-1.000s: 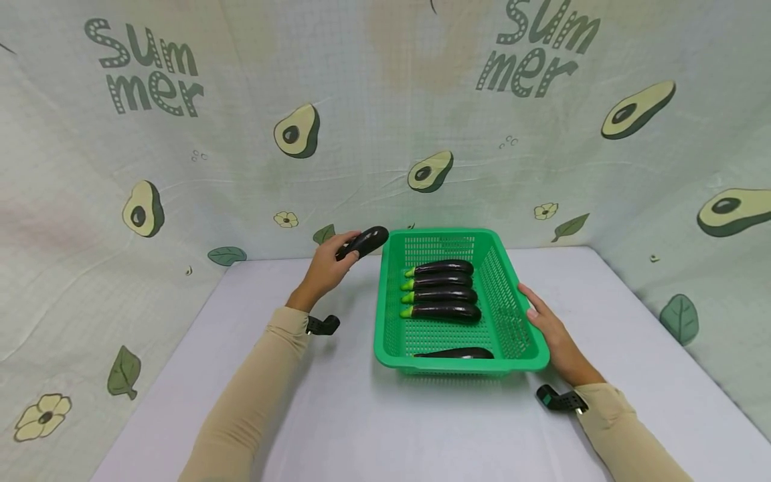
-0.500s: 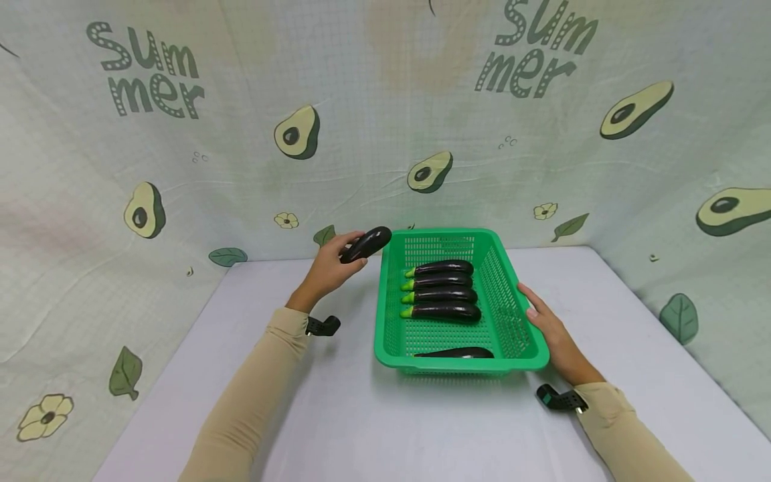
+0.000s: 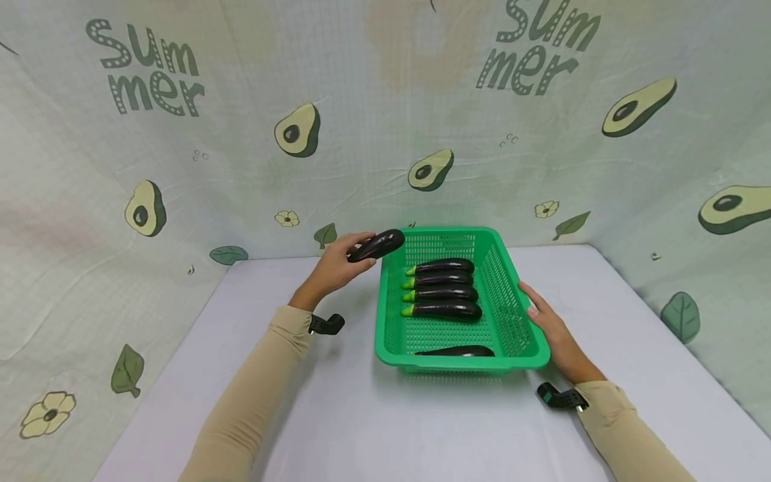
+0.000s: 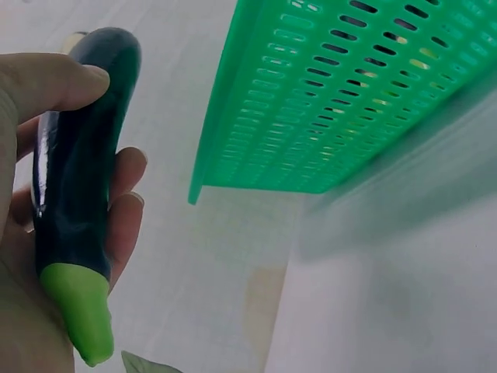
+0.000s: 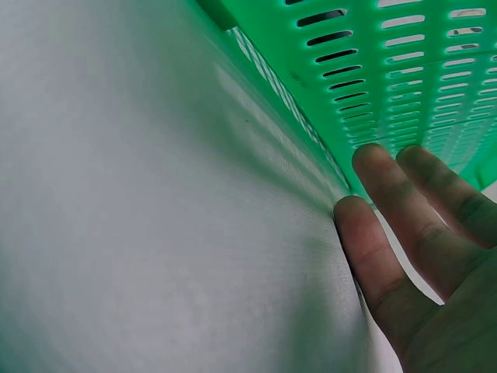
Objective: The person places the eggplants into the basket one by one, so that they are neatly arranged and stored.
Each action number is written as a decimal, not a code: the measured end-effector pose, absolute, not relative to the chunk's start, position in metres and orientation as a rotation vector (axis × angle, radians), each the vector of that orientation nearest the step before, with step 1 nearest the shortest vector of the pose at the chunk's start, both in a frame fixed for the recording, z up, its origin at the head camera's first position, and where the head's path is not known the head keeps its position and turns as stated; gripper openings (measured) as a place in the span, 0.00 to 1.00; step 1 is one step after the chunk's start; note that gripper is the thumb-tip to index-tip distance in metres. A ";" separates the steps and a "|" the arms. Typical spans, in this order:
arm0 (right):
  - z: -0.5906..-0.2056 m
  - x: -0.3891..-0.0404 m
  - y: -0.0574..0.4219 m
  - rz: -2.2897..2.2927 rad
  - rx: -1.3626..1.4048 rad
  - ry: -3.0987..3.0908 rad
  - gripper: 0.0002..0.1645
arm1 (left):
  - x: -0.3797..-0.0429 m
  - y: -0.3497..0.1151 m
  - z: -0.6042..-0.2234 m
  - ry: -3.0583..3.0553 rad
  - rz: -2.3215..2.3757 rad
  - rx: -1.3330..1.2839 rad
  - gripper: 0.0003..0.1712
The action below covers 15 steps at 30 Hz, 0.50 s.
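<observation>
My left hand [image 3: 340, 264] grips a dark purple eggplant [image 3: 381, 245] in the air by the basket's back left corner. The wrist view shows the thumb across this eggplant [image 4: 81, 179] and fingertips wrapped behind it, its green stem end pointing down at the palm. A green plastic basket [image 3: 523, 362] with slotted walls stands on the table. Inside lie several eggplants in a row [image 3: 446, 309], stems to the left, and another eggplant [image 3: 460, 351] by the near wall, partly hidden by the rim. My right hand [image 3: 557, 338] rests on the basket's right side, its fingers [image 5: 388, 194] extended along the slotted wall.
A white cloth covers the table [image 3: 421, 428]. Behind it and at both sides hangs a pale curtain [image 3: 361, 100] printed with avocados, leaves and lettering. Black wrist cameras [image 3: 327, 325] sit under both wrists.
My left hand has moved slightly right with the eggplant, whose tip now overlaps the basket's back left rim. The right hand, the basket and the eggplants inside stay put.
</observation>
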State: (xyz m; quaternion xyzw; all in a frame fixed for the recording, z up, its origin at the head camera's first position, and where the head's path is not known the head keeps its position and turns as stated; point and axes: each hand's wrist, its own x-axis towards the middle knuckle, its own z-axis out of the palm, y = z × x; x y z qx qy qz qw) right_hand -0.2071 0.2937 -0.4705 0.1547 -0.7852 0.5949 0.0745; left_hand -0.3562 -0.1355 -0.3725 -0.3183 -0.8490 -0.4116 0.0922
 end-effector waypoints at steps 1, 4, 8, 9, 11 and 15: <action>-0.471 -0.207 0.294 1.781 0.464 -2.357 0.32 | -0.356 -0.135 -0.372 -2.522 -1.221 -0.949 0.31; -0.471 -0.207 0.294 1.763 0.457 -2.369 0.32 | -0.356 -0.132 -0.370 -2.532 -1.223 -0.963 0.30; -0.472 -0.208 0.294 1.747 0.447 -2.382 0.32 | -0.355 -0.127 -0.369 -2.553 -1.243 -0.977 0.29; -0.472 -0.208 0.294 1.744 0.446 -2.383 0.32 | -0.355 -0.125 -0.368 -2.559 -1.250 -0.979 0.29; -0.472 -0.208 0.294 1.748 0.449 -2.379 0.32 | -0.354 -0.122 -0.368 -2.573 -1.264 -0.984 0.29; -0.472 -0.208 0.294 1.754 0.460 -2.373 0.32 | -0.353 -0.117 -0.365 -2.595 -1.247 -1.021 0.28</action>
